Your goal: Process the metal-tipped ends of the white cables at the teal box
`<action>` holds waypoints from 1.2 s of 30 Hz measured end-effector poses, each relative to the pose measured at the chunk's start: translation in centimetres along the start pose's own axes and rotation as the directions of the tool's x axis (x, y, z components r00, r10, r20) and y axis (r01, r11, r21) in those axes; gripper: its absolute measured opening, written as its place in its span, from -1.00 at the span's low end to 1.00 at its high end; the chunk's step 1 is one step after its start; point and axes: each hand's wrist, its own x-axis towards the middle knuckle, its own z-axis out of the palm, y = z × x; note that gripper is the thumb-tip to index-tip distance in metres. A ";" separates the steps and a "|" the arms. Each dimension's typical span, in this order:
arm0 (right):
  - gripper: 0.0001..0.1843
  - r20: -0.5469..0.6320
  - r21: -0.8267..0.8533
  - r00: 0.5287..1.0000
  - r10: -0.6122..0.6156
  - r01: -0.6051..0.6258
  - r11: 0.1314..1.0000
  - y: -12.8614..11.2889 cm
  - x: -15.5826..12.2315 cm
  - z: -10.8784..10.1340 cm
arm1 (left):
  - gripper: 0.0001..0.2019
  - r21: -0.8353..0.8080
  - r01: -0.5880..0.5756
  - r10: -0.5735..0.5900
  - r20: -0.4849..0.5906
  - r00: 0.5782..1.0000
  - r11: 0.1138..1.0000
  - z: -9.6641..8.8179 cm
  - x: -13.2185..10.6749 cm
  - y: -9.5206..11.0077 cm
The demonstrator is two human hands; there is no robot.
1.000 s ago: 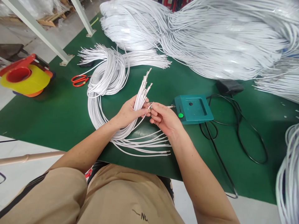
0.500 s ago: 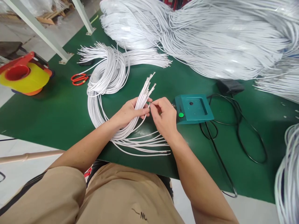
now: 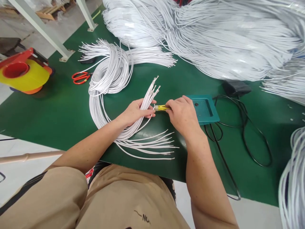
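My left hand [image 3: 140, 111] is closed round a bundle of white wires [image 3: 145, 106], whose bare-looking ends point up and away. One wire end stands apart at the fingertips. My right hand [image 3: 183, 114] grips a slim yellow piece [image 3: 162, 107] with dark markings and a pale end; its exact kind is not clear. The pale end is at the separate wire's tip, by my left fingers; I cannot tell whether it touches. Part of the teal device [image 3: 202, 109] is hidden behind my right hand. Several loose wires [image 3: 147, 146] fan out on the green table below.
Another looped wire bundle [image 3: 109, 73] lies at the left, beside red-handled scissors [image 3: 81, 78]. Large wire heaps [image 3: 226, 41] fill the back. A black cable [image 3: 245, 127] curls at the right. A yellow and red tape dispenser [image 3: 26, 71] stands far left.
My right hand has moved right, from the wire ends towards the teal device, and now has the yellow piece in it. My left hand keeps hold of the bundle with little movement.
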 end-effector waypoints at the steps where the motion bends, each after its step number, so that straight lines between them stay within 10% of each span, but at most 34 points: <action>1: -0.80 0.011 0.012 1.000 0.000 0.000 1.000 0.2 0.0 0.0 | -0.57 0.019 -0.007 0.007 -0.004 1.000 1.000 0.0 0.1 -0.1; 16: -0.78 0.013 -0.012 0.999 0.040 -0.040 0.999 0.3 0.5 -0.2 | -0.67 0.414 -0.090 0.144 -0.102 0.984 0.906 0.4 0.3 -0.8; 23: -0.62 -0.303 -0.090 0.916 0.265 -0.304 0.948 1.5 -0.7 0.6 | -0.63 0.278 -0.039 0.066 -0.090 0.994 0.960 0.3 0.3 -0.5; 29: -0.58 -0.317 -0.057 0.905 0.283 -0.316 0.947 1.7 -0.8 0.7 | -0.56 0.207 0.015 0.005 -0.097 0.995 0.978 -0.4 0.3 0.1; 32: -0.67 -0.298 0.101 0.937 0.181 -0.157 0.982 0.2 -0.8 0.0 | -0.52 0.180 0.008 0.007 -0.082 0.997 0.984 -0.8 0.3 0.2; 36: -0.76 -0.135 0.334 0.936 -0.325 0.351 0.874 -3.8 -0.7 0.2 | -0.63 0.207 -0.047 0.058 -0.047 0.997 0.977 -1.5 0.3 0.2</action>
